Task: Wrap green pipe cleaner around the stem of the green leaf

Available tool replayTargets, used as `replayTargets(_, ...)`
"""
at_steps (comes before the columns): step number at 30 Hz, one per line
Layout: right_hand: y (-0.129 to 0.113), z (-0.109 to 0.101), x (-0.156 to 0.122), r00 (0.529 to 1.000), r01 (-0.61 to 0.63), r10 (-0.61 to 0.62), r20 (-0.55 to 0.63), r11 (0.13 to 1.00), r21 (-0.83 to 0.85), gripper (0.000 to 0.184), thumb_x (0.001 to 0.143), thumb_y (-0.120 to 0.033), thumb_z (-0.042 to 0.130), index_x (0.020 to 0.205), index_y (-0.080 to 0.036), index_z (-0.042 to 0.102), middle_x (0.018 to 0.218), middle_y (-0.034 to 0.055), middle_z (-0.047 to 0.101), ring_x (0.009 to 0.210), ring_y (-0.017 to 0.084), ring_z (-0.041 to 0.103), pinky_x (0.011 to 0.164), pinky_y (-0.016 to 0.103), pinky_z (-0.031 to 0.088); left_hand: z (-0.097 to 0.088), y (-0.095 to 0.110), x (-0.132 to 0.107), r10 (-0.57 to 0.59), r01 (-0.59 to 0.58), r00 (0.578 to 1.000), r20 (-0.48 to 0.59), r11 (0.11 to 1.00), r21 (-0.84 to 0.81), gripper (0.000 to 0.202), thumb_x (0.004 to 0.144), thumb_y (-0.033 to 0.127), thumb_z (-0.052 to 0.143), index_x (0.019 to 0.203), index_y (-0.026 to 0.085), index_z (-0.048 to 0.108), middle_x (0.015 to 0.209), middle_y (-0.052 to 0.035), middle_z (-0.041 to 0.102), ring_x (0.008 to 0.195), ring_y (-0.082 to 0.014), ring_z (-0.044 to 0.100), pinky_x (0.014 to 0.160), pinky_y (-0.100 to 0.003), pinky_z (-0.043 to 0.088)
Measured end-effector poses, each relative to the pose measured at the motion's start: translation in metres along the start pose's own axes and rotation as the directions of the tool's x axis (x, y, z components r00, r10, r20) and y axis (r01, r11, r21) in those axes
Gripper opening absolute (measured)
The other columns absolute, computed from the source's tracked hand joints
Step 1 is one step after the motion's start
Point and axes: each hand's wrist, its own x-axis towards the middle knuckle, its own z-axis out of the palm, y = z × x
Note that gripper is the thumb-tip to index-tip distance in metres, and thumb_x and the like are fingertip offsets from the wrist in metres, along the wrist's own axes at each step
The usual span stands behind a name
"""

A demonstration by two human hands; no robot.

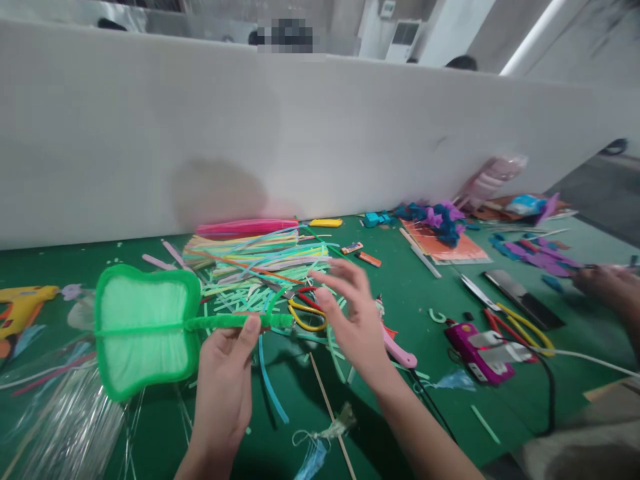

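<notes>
A green hand fan [150, 303] with a fuzzy rim and a pale, see-through panel is held up over the table. My left hand [227, 373] grips its green-wrapped handle [265, 321], thumb on top. Just right of the handle's end, my right hand [350, 313] has its fingers apart and holds nothing. Between the hands, on the table, lie scissors [310, 313] with red and yellow handles. Behind them spreads a pile of coloured pipe cleaners [260, 257]. A pink-handled tool [400, 350] is partly hidden by my right forearm.
A yellow glue gun [25, 310] and clear plastic strips [70, 427] are at left. On the right are a purple power strip [480, 353], another scissors [520, 327], a dark flat blade [525, 300] and another person's hand [607, 283]. A white partition [320, 133] stands behind.
</notes>
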Motion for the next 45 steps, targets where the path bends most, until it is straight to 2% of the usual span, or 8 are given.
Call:
replayTargets(2,-0.011,-0.006,-0.004,0.961,0.233,-0.251,-0.119,0.961,-0.145,0.028,0.089,-0.023,0.068,0.116,-0.026,0.07,0.117,0.009,0.061,0.113,0.023,0.059,0.093,0.041,0.052,0.002,0.001,0.002,-0.007,0.006,0.999,-0.031,1.0,-0.019,0.03,0.055,0.034,0.094,0.065,0.016,0.072,0.067,0.001,0.07,0.07,-0.0123,0.064,0.075,-0.024,0.052)
replayTargets(6,-0.018,0.003,-0.024,0.79,0.599,-0.57,0.226,0.796,-0.085,0.039,0.089,-0.008,0.064,0.126,-0.022,0.062,0.088,0.0049,0.074,0.077,0.017,0.067,0.068,0.031,0.058,0.005,0.001,0.003,-0.019,0.017,0.998,-0.058,0.999,-0.031,0.034,0.052,0.036,0.095,0.063,0.015,0.07,0.064,0.0009,0.069,0.068,-0.012,0.063,0.071,-0.023,0.052)
replayTargets(15,0.008,0.035,-0.027,0.912,0.405,-0.394,0.115,0.908,-0.102,0.054,0.094,-0.011,0.055,0.146,-0.022,0.047,0.076,0.0038,0.068,0.065,0.017,0.062,0.06,0.028,0.053,0.008,0.004,-0.002,-0.093,0.09,0.995,-0.025,0.992,-0.089,0.034,0.047,0.032,0.096,0.056,0.014,0.069,0.06,0.0008,0.065,0.063,-0.0092,0.058,0.066,-0.017,0.053)
replayTargets(22,0.01,0.039,-0.01,0.951,0.278,-0.293,0.098,0.95,0.14,0.03,0.087,-0.005,0.057,0.104,-0.024,0.074,0.085,0.0028,0.072,0.076,0.015,0.068,0.07,0.025,0.054,0.008,0.003,-0.005,-0.13,0.135,0.99,0.05,0.983,-0.121,0.031,0.051,0.028,0.095,0.056,0.015,0.067,0.063,-0.0005,0.066,0.068,-0.0105,0.058,0.065,-0.016,0.052)
replayTargets(27,0.006,0.05,-0.024,0.983,0.165,-0.167,0.077,0.986,0.031,0.012,0.09,-0.014,0.058,0.09,-0.016,0.07,0.086,0.0068,0.063,0.077,0.016,0.062,0.066,0.026,0.051,0.013,-0.001,-0.004,-0.075,0.069,0.997,-0.036,0.988,-0.14,0.035,0.05,0.036,0.095,0.059,0.014,0.069,0.061,0.0007,0.065,0.063,-0.0089,0.056,0.063,-0.017,0.051)
replayTargets(34,-0.01,0.067,-0.043,0.985,-0.151,0.148,0.09,0.988,0.03,0.017,0.093,-0.025,0.057,0.078,-0.018,0.062,0.071,0.0008,0.063,0.062,0.013,0.058,0.057,0.023,0.044,0.006,-0.026,0.004,0.068,-0.069,0.991,-0.114,0.998,-0.009,0.036,0.061,0.042,0.089,0.072,0.014,0.071,0.074,-0.0019,0.071,0.075,-0.0151,0.065,0.073,-0.025,0.054)
replayTargets(40,-0.013,0.052,-0.036,0.99,0.123,-0.108,0.095,0.979,-0.162,0.013,0.091,-0.018,0.055,0.08,-0.017,0.061,0.074,0.0031,0.062,0.068,0.015,0.059,0.062,0.025,0.044,-0.011,-0.031,0.011,0.308,-0.27,0.949,-0.073,0.908,0.321,0.028,0.077,0.042,0.077,0.084,0.016,0.073,0.083,-0.0045,0.074,0.08,-0.0196,0.067,0.076,-0.03,0.052)
replayTargets(45,-0.02,0.027,-0.021,0.909,0.386,-0.294,0.294,0.861,-0.332,0.017,0.095,-0.017,0.05,0.087,-0.014,0.064,0.079,0.0076,0.065,0.074,0.019,0.062,0.065,0.027,0.046,-0.018,-0.023,0.015,0.591,-0.569,0.776,0.221,0.504,0.65,0.017,0.086,0.035,0.068,0.081,0.019,0.073,0.085,-0.0054,0.072,0.085,-0.0227,0.065,0.083,-0.034,0.049)
